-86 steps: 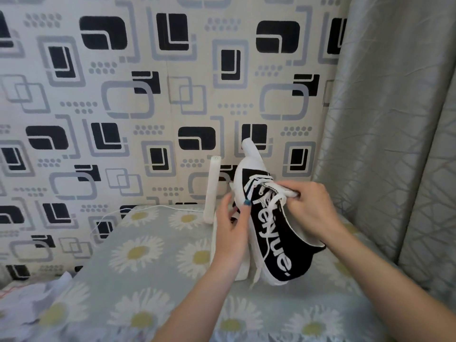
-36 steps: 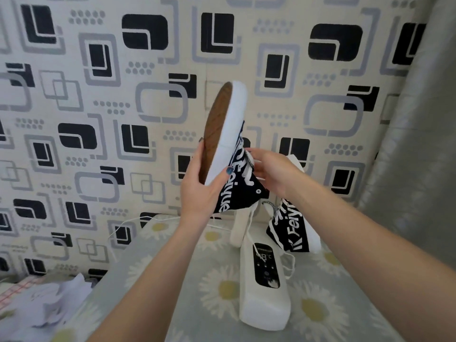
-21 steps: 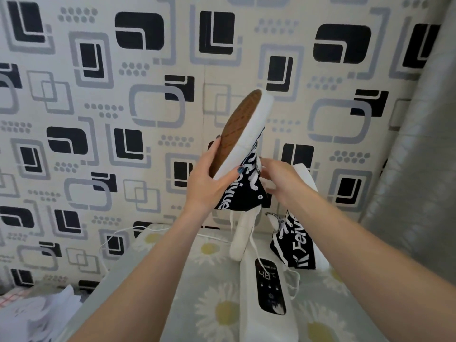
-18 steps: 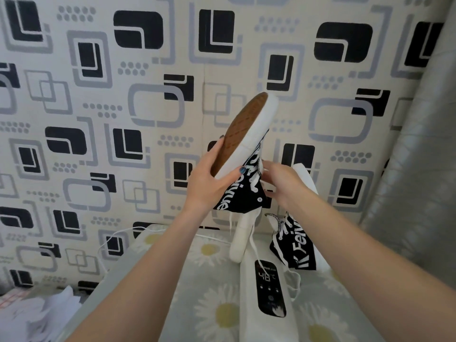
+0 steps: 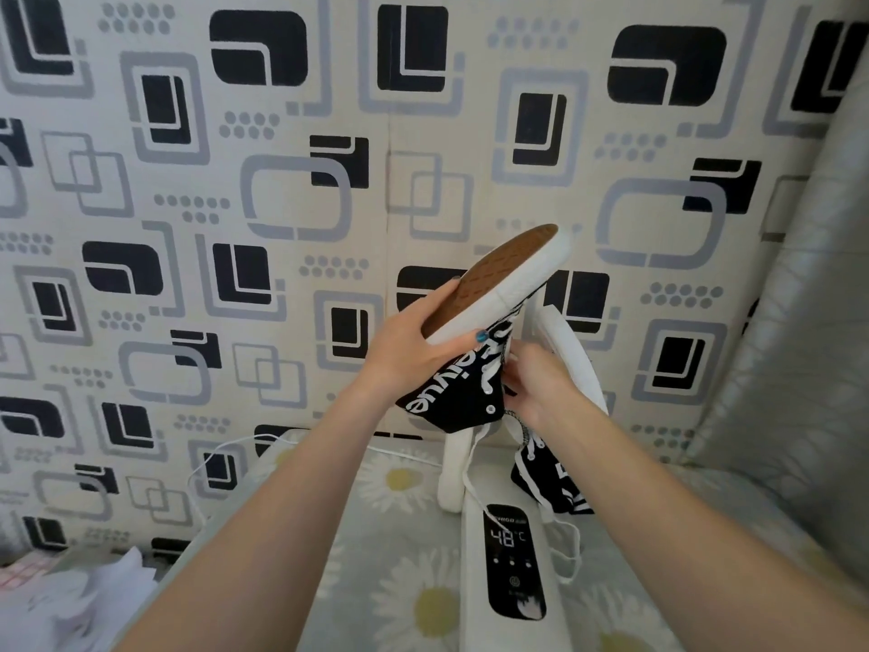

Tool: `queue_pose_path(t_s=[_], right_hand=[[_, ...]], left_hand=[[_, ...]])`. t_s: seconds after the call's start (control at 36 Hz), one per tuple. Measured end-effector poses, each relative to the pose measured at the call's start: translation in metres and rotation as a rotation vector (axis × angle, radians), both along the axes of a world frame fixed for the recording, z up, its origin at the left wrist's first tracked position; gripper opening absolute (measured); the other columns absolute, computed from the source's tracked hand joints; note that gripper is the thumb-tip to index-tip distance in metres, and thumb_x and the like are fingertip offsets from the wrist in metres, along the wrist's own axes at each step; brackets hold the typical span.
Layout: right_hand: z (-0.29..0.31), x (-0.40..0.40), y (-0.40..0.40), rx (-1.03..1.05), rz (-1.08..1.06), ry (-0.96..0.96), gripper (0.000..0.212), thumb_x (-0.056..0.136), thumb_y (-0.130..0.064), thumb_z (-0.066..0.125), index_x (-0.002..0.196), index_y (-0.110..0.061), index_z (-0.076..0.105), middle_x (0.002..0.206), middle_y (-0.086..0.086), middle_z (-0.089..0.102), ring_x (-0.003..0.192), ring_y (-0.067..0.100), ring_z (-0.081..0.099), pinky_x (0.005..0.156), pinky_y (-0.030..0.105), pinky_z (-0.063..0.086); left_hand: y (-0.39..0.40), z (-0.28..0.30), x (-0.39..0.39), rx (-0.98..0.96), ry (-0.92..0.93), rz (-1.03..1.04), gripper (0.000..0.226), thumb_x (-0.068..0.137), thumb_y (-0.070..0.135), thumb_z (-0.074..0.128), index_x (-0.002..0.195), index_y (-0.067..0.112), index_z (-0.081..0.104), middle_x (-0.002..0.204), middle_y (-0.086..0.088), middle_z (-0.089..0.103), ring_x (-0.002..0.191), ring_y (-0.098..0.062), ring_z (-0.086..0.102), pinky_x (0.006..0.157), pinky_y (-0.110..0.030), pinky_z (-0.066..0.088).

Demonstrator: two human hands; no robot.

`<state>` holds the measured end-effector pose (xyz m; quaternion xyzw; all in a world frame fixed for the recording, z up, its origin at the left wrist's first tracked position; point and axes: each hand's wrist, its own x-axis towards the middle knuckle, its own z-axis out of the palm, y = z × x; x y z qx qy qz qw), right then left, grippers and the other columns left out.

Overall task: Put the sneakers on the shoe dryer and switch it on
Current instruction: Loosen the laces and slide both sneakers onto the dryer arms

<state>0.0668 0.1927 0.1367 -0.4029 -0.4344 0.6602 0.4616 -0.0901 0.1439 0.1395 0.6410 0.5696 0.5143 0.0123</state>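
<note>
Holding a shoe point(image 5: 475, 350) upside down, the left hand point(image 5: 414, 343) grips its heel end, with the thumb on the white side of the sole and the other fingers behind the brown bottom. This shoe is black with white letters and a white sole. Its toe points up and to the right, toward the wall point(image 5: 282, 181). Its open top sits over the left post point(image 5: 454, 468) of the dryer point(image 5: 512, 571), and a white lace hangs down in front of that post.

The right hand point(image 5: 541, 388) is just right of the shoe's open top, fingers curled at the black cloth by the lace holes. I cannot tell how tightly it grips.

A second shoe point(image 5: 559, 463) is on the dryer's right side, toe up and opening down, behind the right arm. Its white sole curves up behind the right hand.

The dryer is white and stands on a cloth point(image 5: 399, 534) with daisies. Its dark screen point(image 5: 512, 567) faces up and shows 48 in white numbers. A thin white cord point(image 5: 225, 456) runs from behind the dryer off to the left, along the wall. Some white stuff point(image 5: 70, 600) lies far left of the dryer, low down; it is too blurry to name. A grey curtain point(image 5: 799, 322) hangs to the right of the dryer.
</note>
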Motion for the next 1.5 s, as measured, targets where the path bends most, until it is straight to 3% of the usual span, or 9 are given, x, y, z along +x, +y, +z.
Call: queue_pose_path(t_s=[0.14, 0.42, 0.5, 0.67, 0.83, 1.06, 1.19, 1.31, 1.5], right_hand=[[-0.006, -0.004, 0.004, -0.067, -0.028, -0.002, 0.015, 0.092, -0.014, 0.054, 0.097, -0.007, 0.066, 0.093, 0.012, 0.069, 0.082, 0.024, 0.067, 0.072, 0.037, 0.059], [-0.031, -0.006, 0.005, -0.171, -0.032, 0.004, 0.023, 0.091, -0.003, 0.051, 0.11, -0.002, 0.064, 0.102, 0.016, 0.068, 0.096, 0.029, 0.066, 0.094, 0.044, 0.053], [-0.039, -0.003, 0.004, -0.118, -0.011, 0.0, 0.018, 0.09, -0.006, 0.053, 0.099, -0.007, 0.068, 0.09, 0.011, 0.07, 0.084, 0.025, 0.067, 0.08, 0.039, 0.056], [-0.043, 0.005, 0.001, -0.017, 0.037, -0.042, 0.028, 0.09, -0.005, 0.046, 0.101, -0.011, 0.071, 0.105, 0.013, 0.073, 0.099, 0.028, 0.068, 0.09, 0.043, 0.055], [-0.052, 0.033, -0.02, 0.317, 0.096, -0.317, 0.03, 0.094, -0.011, 0.048, 0.109, -0.024, 0.069, 0.11, 0.001, 0.072, 0.106, 0.019, 0.066, 0.101, 0.042, 0.049], [-0.109, 0.071, -0.054, 0.568, -0.065, -0.609, 0.026, 0.093, -0.015, 0.055, 0.107, -0.032, 0.07, 0.11, -0.017, 0.067, 0.093, -0.015, 0.058, 0.074, 0.003, 0.043], [-0.14, 0.069, -0.066, 0.58, 0.034, -0.809, 0.054, 0.086, -0.042, 0.066, 0.136, -0.026, 0.053, 0.138, -0.016, 0.046, 0.134, 0.006, 0.036, 0.116, 0.031, 0.028], [-0.15, 0.063, -0.074, 0.559, 0.064, -0.758, 0.074, 0.08, -0.048, 0.071, 0.144, -0.026, 0.042, 0.148, -0.017, 0.034, 0.138, 0.004, 0.029, 0.119, 0.033, 0.024], [-0.158, 0.062, -0.073, 0.546, 0.048, -0.736, 0.073, 0.08, -0.041, 0.073, 0.143, -0.024, 0.043, 0.148, -0.014, 0.038, 0.136, 0.003, 0.033, 0.117, 0.028, 0.025]], left_hand=[[0.004, -0.009, -0.003, -0.042, -0.014, -0.032, 0.074, 0.08, 0.048, 0.073, 0.146, 0.039, 0.04, 0.125, 0.019, 0.057, 0.115, -0.006, 0.055, 0.096, -0.023, 0.045], [0.013, -0.039, -0.004, -0.178, 0.003, -0.1, 0.075, 0.082, 0.052, 0.069, 0.147, 0.036, 0.036, 0.132, 0.014, 0.052, 0.119, -0.012, 0.052, 0.1, -0.035, 0.048], [0.013, -0.044, -0.004, -0.176, -0.004, -0.083, 0.072, 0.084, 0.051, 0.067, 0.147, 0.037, 0.035, 0.126, 0.017, 0.049, 0.117, -0.011, 0.051, 0.099, -0.037, 0.049], [0.012, -0.044, -0.005, -0.177, 0.007, -0.098, 0.07, 0.086, 0.05, 0.065, 0.147, 0.037, 0.034, 0.128, 0.016, 0.048, 0.117, -0.012, 0.051, 0.099, -0.037, 0.05], [0.014, -0.035, 0.003, -0.189, -0.078, -0.09, 0.087, 0.081, 0.062, 0.06, 0.153, 0.036, 0.018, 0.121, 0.017, 0.057, 0.115, -0.012, 0.057, 0.098, -0.036, 0.049], [0.017, -0.035, 0.018, -0.151, -0.091, -0.007, 0.098, 0.068, 0.08, 0.047, 0.149, 0.027, 0.034, 0.138, 0.007, 0.052, 0.122, -0.012, 0.052, 0.1, -0.034, 0.045], [0.016, -0.041, 0.016, -0.142, -0.104, 0.012, 0.087, 0.07, 0.076, 0.048, 0.144, 0.03, 0.043, 0.13, 0.009, 0.055, 0.115, -0.011, 0.053, 0.098, -0.035, 0.046], [0.014, -0.048, 0.014, -0.134, -0.12, 0.001, 0.082, 0.071, 0.072, 0.051, 0.143, 0.033, 0.044, 0.125, 0.012, 0.056, 0.111, -0.008, 0.053, 0.093, -0.032, 0.048], [0.014, -0.052, 0.013, -0.144, -0.144, -0.008, 0.079, 0.074, 0.07, 0.053, 0.143, 0.033, 0.042, 0.119, 0.012, 0.055, 0.107, -0.011, 0.056, 0.092, -0.039, 0.053]])
